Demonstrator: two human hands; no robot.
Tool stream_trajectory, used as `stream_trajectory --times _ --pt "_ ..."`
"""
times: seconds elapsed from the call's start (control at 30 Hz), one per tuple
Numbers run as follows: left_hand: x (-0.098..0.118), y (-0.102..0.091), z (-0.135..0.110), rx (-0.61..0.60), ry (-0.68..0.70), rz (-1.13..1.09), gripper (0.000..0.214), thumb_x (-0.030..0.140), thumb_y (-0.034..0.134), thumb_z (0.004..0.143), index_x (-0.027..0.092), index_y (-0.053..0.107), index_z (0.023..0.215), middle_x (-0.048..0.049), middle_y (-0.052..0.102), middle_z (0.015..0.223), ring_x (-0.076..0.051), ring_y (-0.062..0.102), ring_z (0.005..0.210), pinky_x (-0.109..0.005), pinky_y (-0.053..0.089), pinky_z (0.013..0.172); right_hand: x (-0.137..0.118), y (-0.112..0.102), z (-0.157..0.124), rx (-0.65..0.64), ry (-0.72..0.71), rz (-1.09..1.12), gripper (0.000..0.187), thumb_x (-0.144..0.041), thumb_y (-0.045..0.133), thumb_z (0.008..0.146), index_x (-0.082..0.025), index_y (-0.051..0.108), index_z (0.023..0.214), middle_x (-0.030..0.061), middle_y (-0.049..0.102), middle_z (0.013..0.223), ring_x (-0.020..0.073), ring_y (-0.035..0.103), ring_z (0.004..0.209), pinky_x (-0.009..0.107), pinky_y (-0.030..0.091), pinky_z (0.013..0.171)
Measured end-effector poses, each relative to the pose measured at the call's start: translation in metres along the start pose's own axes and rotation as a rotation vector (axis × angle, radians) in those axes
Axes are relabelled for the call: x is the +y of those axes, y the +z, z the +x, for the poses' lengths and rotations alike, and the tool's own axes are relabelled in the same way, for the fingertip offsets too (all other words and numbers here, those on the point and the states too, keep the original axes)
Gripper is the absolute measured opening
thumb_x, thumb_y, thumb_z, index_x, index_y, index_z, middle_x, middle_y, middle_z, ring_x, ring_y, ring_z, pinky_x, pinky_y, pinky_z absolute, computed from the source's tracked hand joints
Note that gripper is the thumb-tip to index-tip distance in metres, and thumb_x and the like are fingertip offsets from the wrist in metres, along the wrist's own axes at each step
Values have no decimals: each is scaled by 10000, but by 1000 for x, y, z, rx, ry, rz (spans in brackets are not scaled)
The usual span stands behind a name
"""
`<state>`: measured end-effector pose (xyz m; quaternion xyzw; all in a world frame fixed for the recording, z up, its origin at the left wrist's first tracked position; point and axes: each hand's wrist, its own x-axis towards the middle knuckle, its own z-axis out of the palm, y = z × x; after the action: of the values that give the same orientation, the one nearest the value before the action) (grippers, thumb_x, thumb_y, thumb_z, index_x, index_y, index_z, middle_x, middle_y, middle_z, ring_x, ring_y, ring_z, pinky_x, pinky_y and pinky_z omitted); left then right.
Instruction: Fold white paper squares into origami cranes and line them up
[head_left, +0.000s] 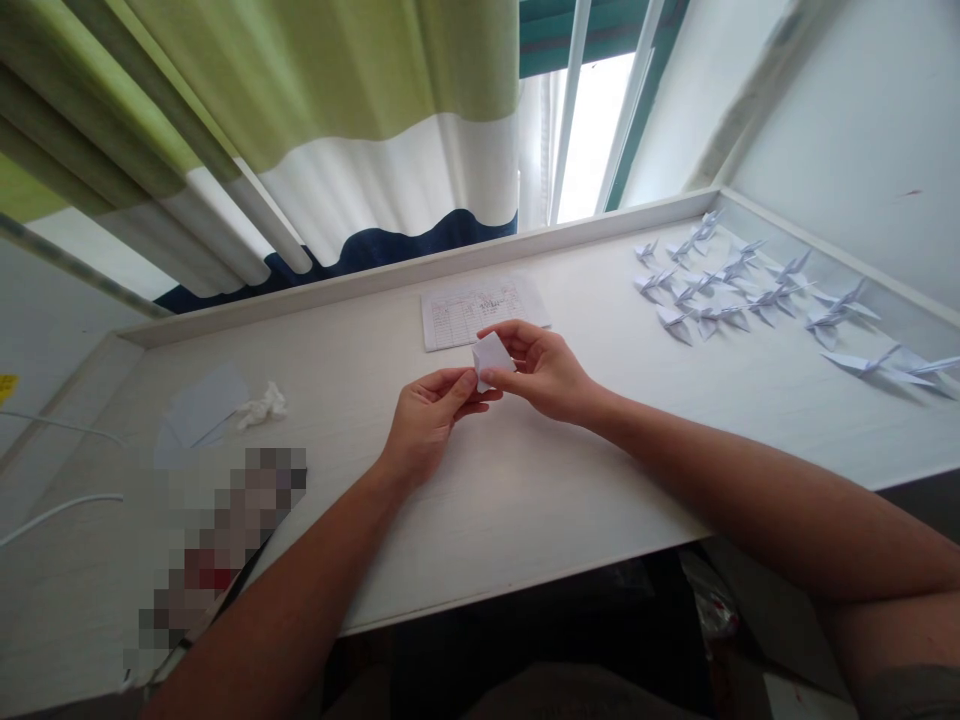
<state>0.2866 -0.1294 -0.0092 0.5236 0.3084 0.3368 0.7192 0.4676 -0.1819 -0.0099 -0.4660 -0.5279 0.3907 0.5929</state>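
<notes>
Both hands meet above the middle of the white table (525, 500). Between them is a small folded piece of white paper (491, 358). My left hand (429, 412) pinches its lower left edge with thumb and forefinger. My right hand (546, 370) grips its right side, fingers curled over the top. The paper is held just off the table surface.
A printed sheet (469, 312) lies flat behind the hands. Several folded white paper cranes (739, 285) stand in rows at the far right. At the left lie blank paper sheets (201, 408), a crumpled scrap (262, 406), white cables (52, 510) and a blurred-out item. A curtain hangs behind.
</notes>
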Motion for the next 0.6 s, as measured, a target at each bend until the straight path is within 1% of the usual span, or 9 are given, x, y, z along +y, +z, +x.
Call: stream_trajectory --times 0.13,0.3,0.43,0.6 --pt "0 -2 1 -36 -1 -19 381 487 953 733 209 824 959 -47 839 945 -211 814 851 -326 635 794 0 -1 1 -14 2 49 504 -360 881 779 -236 646 1208 -15 677 871 169 647 846 325 530 762" --pt "-1 -3 2 -35 18 -21 333 432 966 728 214 837 945 -44 844 927 -190 809 822 -305 628 779 -1 -3 2 -62 26 125 532 -368 896 772 -230 629 1212 -30 646 823 161 624 813 319 517 745" --pt "-3 -3 3 -17 68 50 349 429 957 740 197 833 969 -56 841 901 -213 808 809 -348 634 791 -1 -2 2 -53 33 104 529 -359 896 769 -234 633 1210 -38 621 806 158 608 789 320 510 733" --pt "-5 -2 3 7 153 165 370 464 907 801 175 816 1016 -69 832 856 -235 807 800 -389 639 799 3 -1 2 -5 11 53 475 -347 895 766 -232 656 1160 -61 555 743 145 563 742 306 479 690"
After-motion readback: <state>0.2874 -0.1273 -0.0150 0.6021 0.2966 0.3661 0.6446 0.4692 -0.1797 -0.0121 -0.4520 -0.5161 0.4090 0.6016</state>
